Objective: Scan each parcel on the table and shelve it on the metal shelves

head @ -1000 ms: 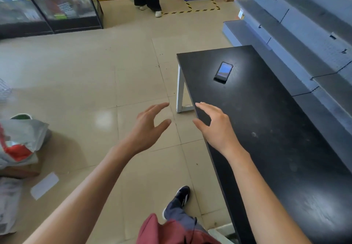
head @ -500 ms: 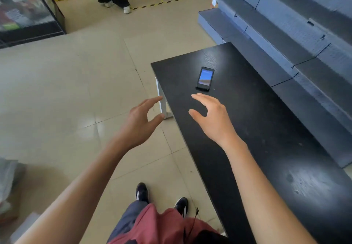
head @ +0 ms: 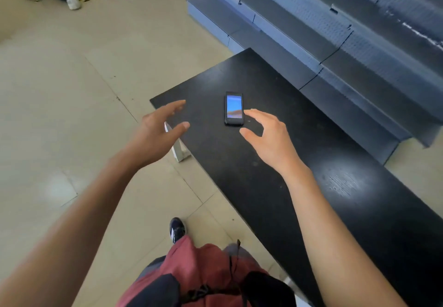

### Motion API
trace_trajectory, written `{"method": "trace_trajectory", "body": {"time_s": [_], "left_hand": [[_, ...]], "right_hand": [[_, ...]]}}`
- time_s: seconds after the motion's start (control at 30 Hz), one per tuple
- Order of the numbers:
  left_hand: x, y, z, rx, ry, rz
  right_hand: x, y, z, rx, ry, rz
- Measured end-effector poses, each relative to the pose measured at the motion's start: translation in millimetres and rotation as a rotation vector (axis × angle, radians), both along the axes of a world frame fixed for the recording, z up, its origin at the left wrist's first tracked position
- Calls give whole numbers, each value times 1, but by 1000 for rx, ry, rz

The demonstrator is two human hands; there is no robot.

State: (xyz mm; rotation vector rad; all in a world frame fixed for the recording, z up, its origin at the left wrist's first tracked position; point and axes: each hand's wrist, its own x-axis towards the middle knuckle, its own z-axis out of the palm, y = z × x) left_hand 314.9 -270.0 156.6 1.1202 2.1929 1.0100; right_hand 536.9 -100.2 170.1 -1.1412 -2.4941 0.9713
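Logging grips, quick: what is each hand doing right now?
Left hand: open, holding nothing.
Right hand: open, holding nothing, beside the handheld scanner.

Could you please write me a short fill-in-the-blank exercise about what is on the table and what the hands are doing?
1. The handheld scanner lies flat on the ____ table.
2. The hand nearest the scanner is the ____ hand.
3. The left hand holds ____.
4. The scanner's screen faces ____.

Missing words: black; right; nothing; up
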Motion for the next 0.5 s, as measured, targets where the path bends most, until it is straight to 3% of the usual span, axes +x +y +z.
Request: {"method": "trace_trajectory", "body": {"time_s": [0.5], "left_hand": [[-48, 135, -44, -118, -47, -331]], "right_hand": [[-31, 62, -51, -101, -46, -282]]}}
